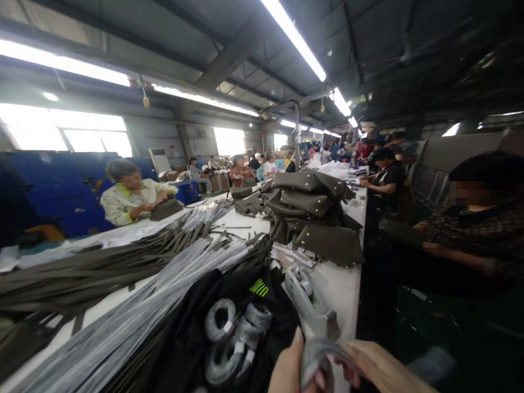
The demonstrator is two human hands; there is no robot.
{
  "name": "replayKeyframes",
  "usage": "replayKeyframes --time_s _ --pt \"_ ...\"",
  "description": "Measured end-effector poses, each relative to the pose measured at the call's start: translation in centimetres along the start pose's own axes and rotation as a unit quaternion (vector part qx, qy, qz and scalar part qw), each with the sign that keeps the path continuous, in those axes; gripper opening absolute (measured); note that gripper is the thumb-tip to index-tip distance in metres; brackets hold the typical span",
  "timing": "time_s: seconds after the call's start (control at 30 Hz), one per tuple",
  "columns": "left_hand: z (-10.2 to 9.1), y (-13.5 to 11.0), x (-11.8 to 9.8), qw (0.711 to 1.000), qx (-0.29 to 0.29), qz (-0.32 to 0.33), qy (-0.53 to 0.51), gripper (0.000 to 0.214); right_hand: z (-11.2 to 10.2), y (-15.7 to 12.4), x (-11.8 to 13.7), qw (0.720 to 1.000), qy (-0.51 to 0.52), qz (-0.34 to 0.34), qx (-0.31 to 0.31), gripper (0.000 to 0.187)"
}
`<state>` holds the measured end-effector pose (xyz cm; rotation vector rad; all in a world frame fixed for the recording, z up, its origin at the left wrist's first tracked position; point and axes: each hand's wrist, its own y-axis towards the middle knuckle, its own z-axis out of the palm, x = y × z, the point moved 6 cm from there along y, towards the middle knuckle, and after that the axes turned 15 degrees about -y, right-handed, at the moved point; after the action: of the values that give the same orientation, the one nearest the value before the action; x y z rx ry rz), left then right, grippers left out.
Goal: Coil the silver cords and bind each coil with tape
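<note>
Through the head camera I see the wearer's left hand and right hand low in the view, both on a ring-shaped grey roll with a glossy wrapping. The left fingers grasp its left side, thumb up along the outer edge; the right fingers close on its right side. How firmly either grips, I cannot tell.

The roll is near the table's front edge, just before a pale grey, boxy device. To the left I have similar grey wrapped coils grouped on a black cloth with bright green lettering. Beyond the device, olive-brown leather-like pouches with metal studs are heaped on the long white table. Long dark olive strips spread across its left part. A co-worker in a pale patterned top handles an olive piece across the table.
</note>
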<state>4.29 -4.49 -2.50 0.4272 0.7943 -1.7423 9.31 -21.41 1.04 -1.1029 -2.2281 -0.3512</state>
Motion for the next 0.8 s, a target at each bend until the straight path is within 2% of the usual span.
replayKeyframes --time_s 0.07,0.13,0.2,0.23,0.27,0.33,0.4,0.43,0.5,0.57,0.63,0.7,0.77,0.8 --pt "0.1 -0.3 0.1 0.996 -0.009 -0.028 -0.081 0.068 2.7 -0.6 -0.1 0.998 0.047 0.019 0.049 0.066" --pt "0.6 -0.4 -0.7 0.978 0.01 -0.025 -0.205 0.068 4.9 -1.0 0.2 0.997 0.025 0.024 0.069 0.06" --pt "0.8 -0.3 -2.1 0.96 0.032 0.024 -0.278 0.062 6.9 -1.7 1.1 0.993 -0.007 0.028 0.111 0.055" --pt "0.6 -0.2 -2.8 0.958 0.03 0.069 -0.277 0.059 7.7 -2.2 1.8 0.989 -0.009 0.032 0.145 0.055" --pt "0.2 -0.2 -3.5 0.96 0.016 0.131 -0.247 0.055 8.1 -2.9 2.6 0.984 -0.003 0.03 0.177 0.054" --pt "-0.4 -0.7 -4.5 0.957 -0.032 0.273 -0.096 0.047 7.7 -4.2 4.2 0.977 0.029 0.018 0.211 0.049" --pt "0.0 -1.6 -4.8 0.918 -0.061 0.371 0.126 0.041 5.7 -4.9 4.7 0.976 0.07 0.013 0.205 0.045" --pt "0.7 -1.9 -4.5 0.892 -0.052 0.385 0.232 0.038 4.3 -4.8 4.3 0.977 0.094 0.022 0.189 0.046" --pt "1.9 -2.1 -3.3 0.853 0.001 0.354 0.384 0.034 1.4 -3.8 2.6 0.98 0.132 0.049 0.138 0.05" --pt "2.6 -1.9 -2.3 0.845 0.053 0.292 0.445 0.046 -1.5 -1.9 0.7 0.991 0.108 0.045 0.06 0.049" --pt "2.3 -1.4 -1.8 0.877 0.059 0.221 0.422 0.061 -3.3 -0.1 -0.5 1.0 0.004 0.017 0.0 0.044" --pt "1.5 -0.8 -1.6 0.927 0.037 0.145 0.344 0.073 -3.7 1.1 -0.8 0.995 -0.1 -0.022 -0.018 0.042" --pt "0.9 -0.4 -1.4 0.963 0.03 0.088 0.255 0.081 -3.1 1.5 -1.1 0.989 -0.14 -0.043 0.013 0.048" --pt "0.8 -0.3 -1.4 0.974 0.036 0.07 0.213 0.082 -2.6 1.5 -1.5 0.99 -0.128 -0.036 0.045 0.053"
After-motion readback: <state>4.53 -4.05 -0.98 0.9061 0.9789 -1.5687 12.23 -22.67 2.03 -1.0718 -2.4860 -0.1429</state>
